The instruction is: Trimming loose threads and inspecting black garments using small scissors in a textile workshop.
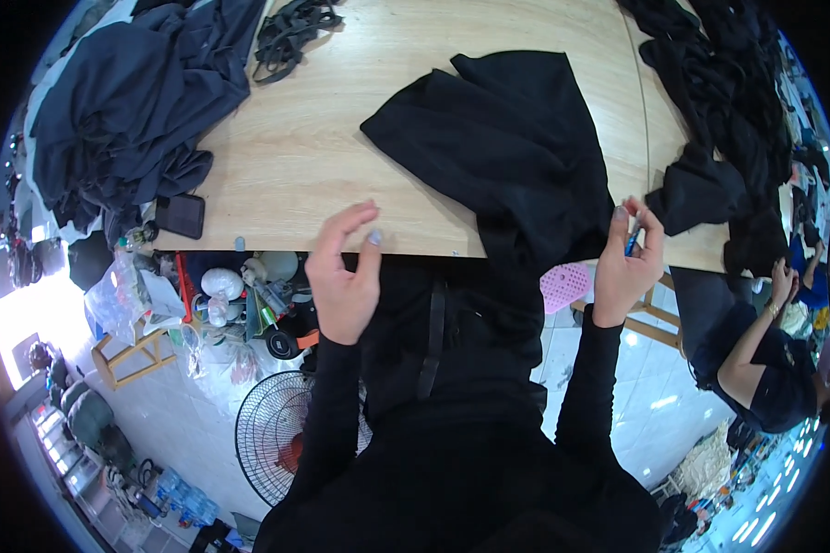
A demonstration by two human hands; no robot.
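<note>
A black cloth piece (516, 138) lies spread and creased on the pale wooden table (286, 175), its lower end drooping over the front edge. Beside its lower right corner is my right hand (629, 263), fingers curled round a small blue tool (632, 241); most of this tool is hidden, so its exact kind does not show. My left hand (346, 276) is raised at the table's front edge, left of the cloth. Its fingers and thumb are apart with nothing between them.
Dark garments are heaped at the left (148, 101) and right (719, 120) of the table. A phone (181, 216) and black straps (290, 37) lie there too. Below stand a fan (272, 433), stools and bagged items. Another person (770, 359) sits at the right.
</note>
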